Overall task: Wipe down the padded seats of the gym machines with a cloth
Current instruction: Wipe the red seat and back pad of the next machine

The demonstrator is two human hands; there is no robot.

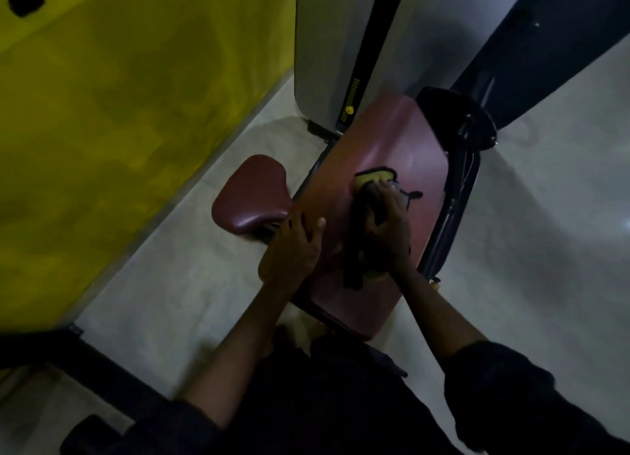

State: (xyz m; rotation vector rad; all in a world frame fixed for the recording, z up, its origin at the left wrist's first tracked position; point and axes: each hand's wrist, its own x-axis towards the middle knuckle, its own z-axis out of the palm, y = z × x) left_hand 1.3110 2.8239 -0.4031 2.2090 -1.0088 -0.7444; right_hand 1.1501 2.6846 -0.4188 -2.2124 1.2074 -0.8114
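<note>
A yellow wall [102, 130] fills the view from 8 to 11 o'clock, and pale floor [562, 216] takes up most of the rest, widest at 3 o'clock. At 12 o'clock stands the grey housing [320, 45] of a gym machine, with a dark frame arm [545, 45] slanting off toward 1 o'clock. In the centre lies the machine's long maroon pad [392, 141], running from 1 o'clock down toward 6. A smaller maroon seat [252, 195] sits just beside it at 9 o'clock, apart from both hands. The left hand [296, 246] rests spread and flat on the long pad's 9 o'clock edge, apparently bracing. The right hand [388, 226] bears down on the cloth [373, 178] at mid-pad, its fingers curled over a bunched fold. Yellow fabric shows past the fingertips toward 12 o'clock, and a dark strip of the cloth trails back toward 6. The step in hand looks like a wiping stroke along the long pad, perhaps halfway up it. The next move probably calls for keeping the cloth flat under firm pressure through to the pad's 1 o'clock end. After that, the cloth would shift over to the small seat, which appears not yet wiped.
</note>
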